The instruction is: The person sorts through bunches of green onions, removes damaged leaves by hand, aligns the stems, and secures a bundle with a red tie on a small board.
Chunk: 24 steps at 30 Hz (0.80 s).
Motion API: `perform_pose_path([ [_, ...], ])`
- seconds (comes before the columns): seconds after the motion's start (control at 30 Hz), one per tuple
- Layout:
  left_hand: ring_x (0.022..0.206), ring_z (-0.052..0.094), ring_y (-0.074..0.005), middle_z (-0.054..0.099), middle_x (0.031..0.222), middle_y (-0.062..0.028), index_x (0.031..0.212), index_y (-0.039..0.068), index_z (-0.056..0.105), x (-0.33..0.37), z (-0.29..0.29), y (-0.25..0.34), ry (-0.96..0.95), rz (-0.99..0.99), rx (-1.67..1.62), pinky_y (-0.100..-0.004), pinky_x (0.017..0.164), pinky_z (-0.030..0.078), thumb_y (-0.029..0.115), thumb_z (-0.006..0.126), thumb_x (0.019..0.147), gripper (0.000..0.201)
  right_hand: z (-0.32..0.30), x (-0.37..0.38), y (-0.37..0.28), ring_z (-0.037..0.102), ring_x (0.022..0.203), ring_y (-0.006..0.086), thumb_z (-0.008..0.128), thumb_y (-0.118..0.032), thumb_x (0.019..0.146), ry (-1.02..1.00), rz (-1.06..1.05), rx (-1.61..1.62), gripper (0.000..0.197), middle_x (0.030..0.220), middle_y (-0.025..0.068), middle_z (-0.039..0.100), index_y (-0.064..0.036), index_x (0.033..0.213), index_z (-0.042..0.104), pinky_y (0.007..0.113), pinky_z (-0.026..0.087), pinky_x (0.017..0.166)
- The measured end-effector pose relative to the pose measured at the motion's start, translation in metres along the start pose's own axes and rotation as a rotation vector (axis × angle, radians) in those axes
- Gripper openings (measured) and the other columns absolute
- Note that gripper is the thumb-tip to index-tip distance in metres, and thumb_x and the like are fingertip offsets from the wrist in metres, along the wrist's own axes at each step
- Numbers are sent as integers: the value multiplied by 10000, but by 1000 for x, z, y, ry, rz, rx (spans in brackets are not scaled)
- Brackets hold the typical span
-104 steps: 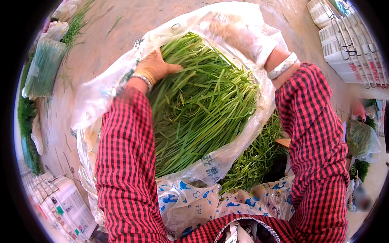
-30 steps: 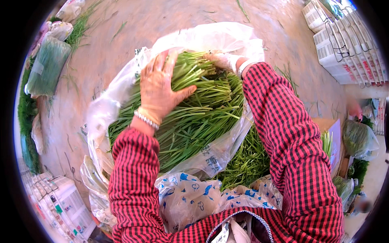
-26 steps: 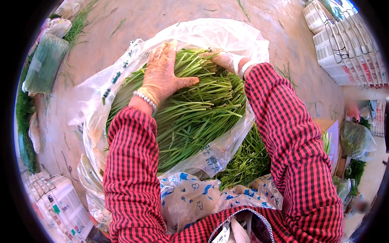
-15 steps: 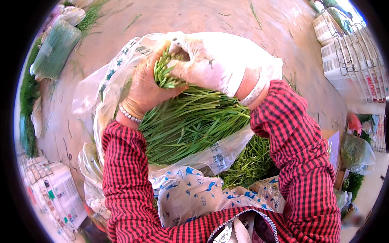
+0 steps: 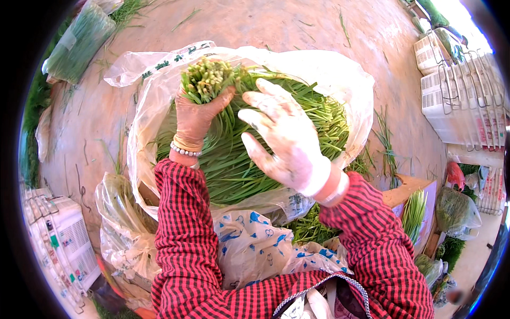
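A bunch of green stalks, pale cut ends facing up, stands in the far left part of an open clear plastic bag, above more long green stalks that lie in it. The left hand, in a thin yellowish glove, is wrapped around the bunch; its thumb crosses the near right side, and the other fingers are mostly hidden. The right hand, in a stained white glove, is just beside it over the greens, fingers spread wide and holding nothing; whether they touch the stalks beneath is unclear. A beaded bracelet circles the left wrist, and both sleeves are red-and-black check. Nearer the body is plastic sheeting with blue motifs. Around the bag is a brownish floor with scattered green blades. Bagged greens lie at the far left; white crates stand at the right, and more crates at the lower left.
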<state>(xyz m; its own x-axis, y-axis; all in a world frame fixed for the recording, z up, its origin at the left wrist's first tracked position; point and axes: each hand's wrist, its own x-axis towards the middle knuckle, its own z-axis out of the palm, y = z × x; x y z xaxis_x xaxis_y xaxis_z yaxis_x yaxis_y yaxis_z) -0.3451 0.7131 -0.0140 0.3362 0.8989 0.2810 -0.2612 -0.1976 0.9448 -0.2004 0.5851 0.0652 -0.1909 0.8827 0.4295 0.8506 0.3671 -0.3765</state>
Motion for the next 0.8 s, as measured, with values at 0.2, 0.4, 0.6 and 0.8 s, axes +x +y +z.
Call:
perform_pose_path([
  [0.2,1057,619,-159,641,1164,-66,1217,-3,605,-9,-67,-16,366,-53,-416,-294,938,507,12,717,795,438,62,-79,92,525,1239,322,652,-200,844,-117,132,-33,197,1134,127,630,-67,990,651,428,344,1117],
  [0.4,1092,593,-162,615,1210,-77,1287,-9,553,-33,-72,-10,452,-43,-483,-285,996,471,-41,653,837,462,31,-5,71,591,1036,271,770,-288,790,-54,166,33,387,1012,126,646,-47,1059,630,438,420,984],
  [0.6,1102,588,-196,605,1205,-78,1255,25,560,-32,-31,41,135,104,46,-339,971,489,47,776,765,536,64,58,26,373,1353,383,892,-451,605,-148,-59,284,1232,1424,279,387,56,1479,187,436,315,1123],
  [0.8,1368,388,-315,361,1499,-218,1433,15,350,-72,-42,141,127,429,297,-453,1144,303,284,806,729,881,56,70,-78,366,1364,415,858,-351,547,104,-210,603,1194,1433,261,371,3,1479,202,538,274,1132],
])
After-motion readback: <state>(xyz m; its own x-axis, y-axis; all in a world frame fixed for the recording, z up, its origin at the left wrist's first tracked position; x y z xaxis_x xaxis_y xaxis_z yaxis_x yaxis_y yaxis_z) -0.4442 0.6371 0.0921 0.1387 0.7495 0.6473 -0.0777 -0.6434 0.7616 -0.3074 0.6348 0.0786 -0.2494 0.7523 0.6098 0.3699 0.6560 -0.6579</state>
